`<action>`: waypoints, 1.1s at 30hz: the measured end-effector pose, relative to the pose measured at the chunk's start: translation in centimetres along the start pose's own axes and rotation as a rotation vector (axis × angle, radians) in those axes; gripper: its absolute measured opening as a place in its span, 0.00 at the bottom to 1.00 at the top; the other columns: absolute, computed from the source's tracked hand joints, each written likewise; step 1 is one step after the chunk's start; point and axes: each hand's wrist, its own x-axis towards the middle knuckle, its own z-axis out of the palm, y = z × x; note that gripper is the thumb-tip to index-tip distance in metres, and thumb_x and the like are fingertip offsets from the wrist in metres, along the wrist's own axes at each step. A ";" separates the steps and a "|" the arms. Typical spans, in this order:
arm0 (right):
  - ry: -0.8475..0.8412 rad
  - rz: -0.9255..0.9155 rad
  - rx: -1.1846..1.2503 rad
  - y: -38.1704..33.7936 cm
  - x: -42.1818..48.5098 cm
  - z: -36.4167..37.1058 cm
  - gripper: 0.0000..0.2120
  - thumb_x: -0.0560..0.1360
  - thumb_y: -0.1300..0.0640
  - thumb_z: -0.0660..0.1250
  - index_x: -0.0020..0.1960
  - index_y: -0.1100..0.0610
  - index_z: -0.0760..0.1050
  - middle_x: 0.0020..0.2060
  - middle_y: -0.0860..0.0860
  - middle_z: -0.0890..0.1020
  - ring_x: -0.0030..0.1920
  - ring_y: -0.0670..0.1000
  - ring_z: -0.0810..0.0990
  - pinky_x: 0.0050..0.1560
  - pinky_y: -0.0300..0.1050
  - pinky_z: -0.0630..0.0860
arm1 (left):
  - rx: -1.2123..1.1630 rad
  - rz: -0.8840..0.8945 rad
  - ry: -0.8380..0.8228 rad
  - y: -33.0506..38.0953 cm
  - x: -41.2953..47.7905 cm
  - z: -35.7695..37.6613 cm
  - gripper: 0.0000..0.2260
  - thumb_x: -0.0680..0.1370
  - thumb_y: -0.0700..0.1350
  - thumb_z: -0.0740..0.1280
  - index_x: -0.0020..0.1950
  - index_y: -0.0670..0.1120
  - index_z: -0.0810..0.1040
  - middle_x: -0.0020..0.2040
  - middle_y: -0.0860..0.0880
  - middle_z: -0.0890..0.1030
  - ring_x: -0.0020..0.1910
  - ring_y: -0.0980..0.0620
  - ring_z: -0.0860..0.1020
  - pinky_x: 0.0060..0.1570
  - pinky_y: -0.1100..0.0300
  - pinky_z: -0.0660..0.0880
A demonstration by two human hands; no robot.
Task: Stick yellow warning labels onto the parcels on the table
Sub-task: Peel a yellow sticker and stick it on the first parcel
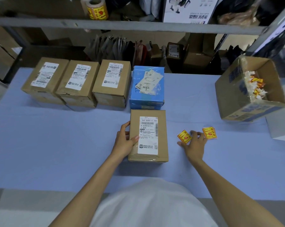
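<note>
A brown cardboard parcel with a white shipping label lies in the middle of the table. My left hand grips its left side, thumb on top. My right hand rests flat on the cloth to the parcel's right, fingers spread, its fingertips touching a single yellow warning label. A small stack of yellow warning labels lies just right of that hand. Behind stand three brown parcels and a blue parcel in a row.
The table wears a light blue cloth. An open cardboard box with crumpled label backings sits at the right. A roll of yellow labels stands on the grey shelf above. Bags and boxes fill the space behind the table.
</note>
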 end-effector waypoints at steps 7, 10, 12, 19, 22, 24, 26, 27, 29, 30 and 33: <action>-0.040 0.121 0.136 -1.2 0.5 -0.2 0.22 0.64 0.63 0.78 0.52 0.64 0.70 0.55 0.61 0.72 0.56 0.62 0.72 0.50 0.51 0.71 | 0.016 0.004 0.000 0.0 0.0 0.0 0.27 0.77 0.41 0.68 0.72 0.58 0.62 0.65 0.47 0.72 0.60 0.49 0.73 0.55 0.57 0.74; -0.117 0.143 0.095 -1.8 1.0 -0.2 0.23 0.66 0.64 0.76 0.56 0.64 0.69 0.53 0.62 0.77 0.53 0.63 0.76 0.47 0.50 0.72 | 0.018 0.005 -0.005 0.1 0.0 0.0 0.27 0.77 0.41 0.68 0.72 0.58 0.62 0.65 0.47 0.72 0.59 0.51 0.73 0.53 0.58 0.73; -0.129 0.138 -0.002 -2.0 1.1 -0.3 0.19 0.67 0.62 0.76 0.55 0.63 0.73 0.55 0.62 0.75 0.56 0.63 0.75 0.49 0.50 0.73 | 0.015 0.004 -0.001 0.1 -0.1 0.0 0.27 0.77 0.41 0.68 0.72 0.58 0.62 0.65 0.47 0.72 0.59 0.51 0.73 0.53 0.58 0.73; -0.074 0.080 -0.092 -2.2 0.5 0.2 0.23 0.69 0.62 0.75 0.60 0.62 0.68 0.57 0.62 0.72 0.59 0.63 0.69 0.46 0.51 0.70 | 0.020 0.016 -0.002 0.1 -0.4 0.0 0.27 0.78 0.42 0.67 0.73 0.58 0.61 0.66 0.47 0.72 0.59 0.51 0.73 0.53 0.58 0.73; -0.114 0.113 -0.161 -2.4 1.1 0.0 0.19 0.70 0.59 0.74 0.57 0.62 0.72 0.55 0.63 0.74 0.59 0.63 0.68 0.48 0.51 0.70 | 0.024 0.010 0.003 0.1 -0.4 0.0 0.27 0.78 0.43 0.67 0.73 0.58 0.61 0.65 0.47 0.72 0.60 0.50 0.73 0.54 0.57 0.73; -0.109 0.139 -0.121 -2.4 1.2 0.0 0.17 0.69 0.60 0.74 0.54 0.62 0.73 0.55 0.63 0.72 0.60 0.64 0.67 0.51 0.52 0.71 | 0.023 0.012 0.001 0.2 -0.3 -0.1 0.27 0.78 0.42 0.67 0.73 0.58 0.61 0.65 0.47 0.73 0.59 0.50 0.73 0.54 0.57 0.73; -0.101 0.137 0.053 -2.5 1.0 -0.3 0.17 0.67 0.65 0.74 0.52 0.62 0.71 0.52 0.61 0.74 0.56 0.63 0.71 0.46 0.50 0.72 | 0.020 0.016 -0.006 0.2 -0.2 -0.1 0.27 0.77 0.42 0.68 0.72 0.57 0.61 0.65 0.47 0.73 0.59 0.51 0.73 0.54 0.58 0.73; -0.102 0.146 0.186 -2.9 0.8 -0.7 0.18 0.67 0.67 0.74 0.51 0.61 0.69 0.50 0.60 0.75 0.53 0.62 0.74 0.41 0.46 0.71 | 0.019 0.011 -0.010 0.2 -0.2 -0.1 0.28 0.77 0.42 0.68 0.72 0.57 0.61 0.65 0.47 0.73 0.59 0.50 0.73 0.55 0.57 0.73; -0.085 0.182 0.435 -4.0 0.6 -1.7 0.20 0.66 0.68 0.75 0.51 0.59 0.68 0.49 0.58 0.77 0.47 0.58 0.77 0.35 0.41 0.69 | 0.073 0.006 0.023 0.2 -0.2 0.0 0.29 0.76 0.42 0.69 0.73 0.57 0.61 0.65 0.47 0.71 0.62 0.49 0.71 0.59 0.55 0.72; -0.054 0.199 0.527 -4.7 0.5 -2.2 0.22 0.65 0.68 0.76 0.52 0.58 0.68 0.49 0.58 0.78 0.46 0.56 0.77 0.35 0.40 0.71 | 0.156 0.036 0.070 0.4 -0.3 0.1 0.30 0.75 0.41 0.70 0.73 0.57 0.60 0.65 0.48 0.68 0.65 0.49 0.68 0.62 0.54 0.70; -0.002 0.211 0.794 -8.1 0.2 -4.0 0.23 0.63 0.69 0.77 0.51 0.58 0.69 0.46 0.59 0.81 0.43 0.56 0.81 0.40 0.42 0.76 | 0.275 0.332 0.187 2.0 -0.7 1.1 0.30 0.73 0.37 0.69 0.70 0.58 0.65 0.60 0.56 0.66 0.62 0.57 0.63 0.65 0.57 0.68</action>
